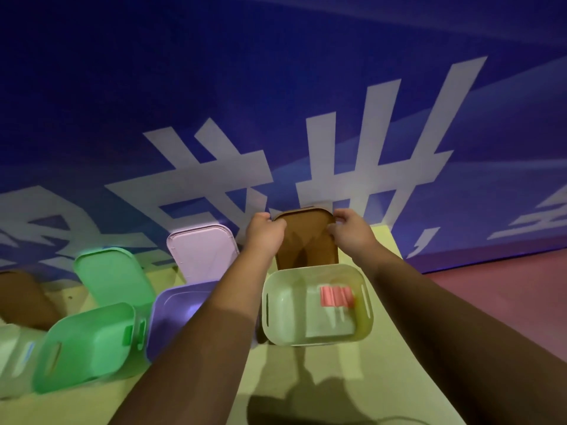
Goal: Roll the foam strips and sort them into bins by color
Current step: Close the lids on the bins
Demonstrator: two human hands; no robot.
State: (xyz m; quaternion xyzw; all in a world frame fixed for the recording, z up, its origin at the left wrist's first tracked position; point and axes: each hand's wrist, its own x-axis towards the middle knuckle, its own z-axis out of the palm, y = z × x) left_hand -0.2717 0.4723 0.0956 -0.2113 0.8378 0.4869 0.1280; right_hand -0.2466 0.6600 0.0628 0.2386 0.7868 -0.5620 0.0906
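A brown lid (306, 240) stands upright against the blue wall behind a pale green bin (276, 308). My left hand (264, 233) grips the lid's upper left corner and my right hand (348, 230) grips its upper right corner. Inside the pale green bin lie pink rolled foam strips (336, 296). To the left sit a purple bin (175, 314) and a bright green bin (89, 345), both partly crossed by my left forearm or tilted.
A pink lid (202, 250) and a green lid (113, 274) lean on the wall behind their bins. Another brown lid (21, 299) and a pale bin (12, 360) sit at the far left. The yellow-green table (337, 381) ends at the right above a reddish floor (506, 302).
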